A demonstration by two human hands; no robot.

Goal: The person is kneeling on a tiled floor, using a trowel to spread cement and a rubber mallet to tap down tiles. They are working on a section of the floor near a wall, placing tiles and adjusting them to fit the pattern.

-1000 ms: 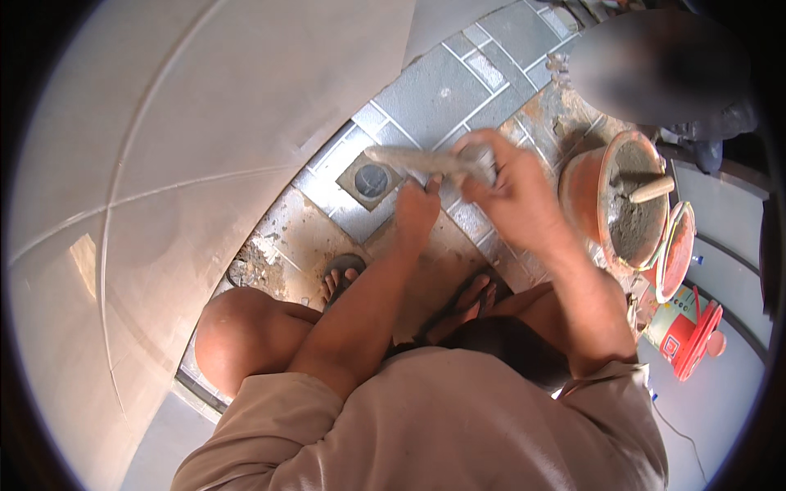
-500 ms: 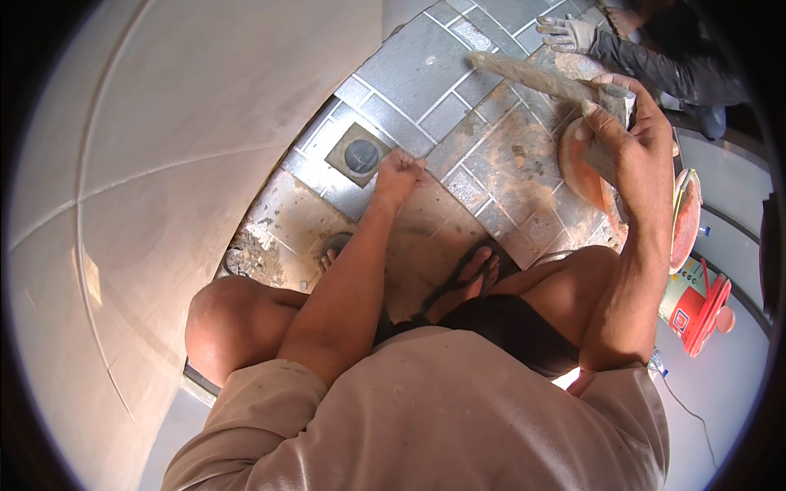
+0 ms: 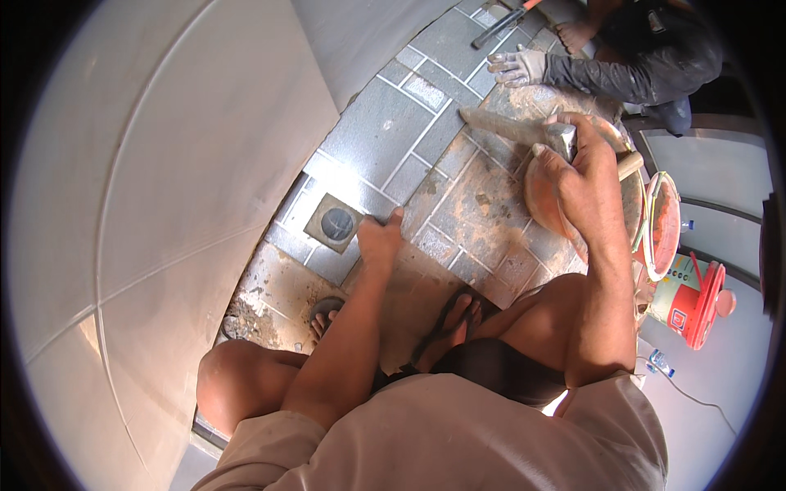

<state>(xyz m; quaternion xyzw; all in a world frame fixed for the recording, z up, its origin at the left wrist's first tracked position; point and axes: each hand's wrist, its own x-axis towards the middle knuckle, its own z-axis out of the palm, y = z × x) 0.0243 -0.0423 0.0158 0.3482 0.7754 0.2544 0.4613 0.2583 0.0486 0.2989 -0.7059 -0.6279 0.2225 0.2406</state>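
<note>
My right hand [image 3: 585, 176] is closed around the head of a worn hammer [image 3: 508, 127]. Its dusty handle sticks out to the left, over the paving tiles. Below that hand an orange basin [image 3: 544, 204] is partly hidden. My left hand [image 3: 379, 241] has its fingers curled down at the tiled floor, just right of a square drain [image 3: 336, 222] with a round dark centre. Whether those fingers hold anything small is hidden.
Grey tiles [image 3: 389, 123] with pale joints, partly mud-smeared, run beside a smooth wall [image 3: 188, 164]. A co-worker's gloved hand [image 3: 520, 67] rests near an orange-handled tool [image 3: 501, 26]. At right stand a bucket [image 3: 665, 229], a red-lidded pail [image 3: 696, 307] and a plastic bottle [image 3: 659, 362].
The view has turned, and the orange-handled tool has come into it. In the picture the hammer's handle looks shorter, its angle changed. My left hand keeps its place beside the drain.
</note>
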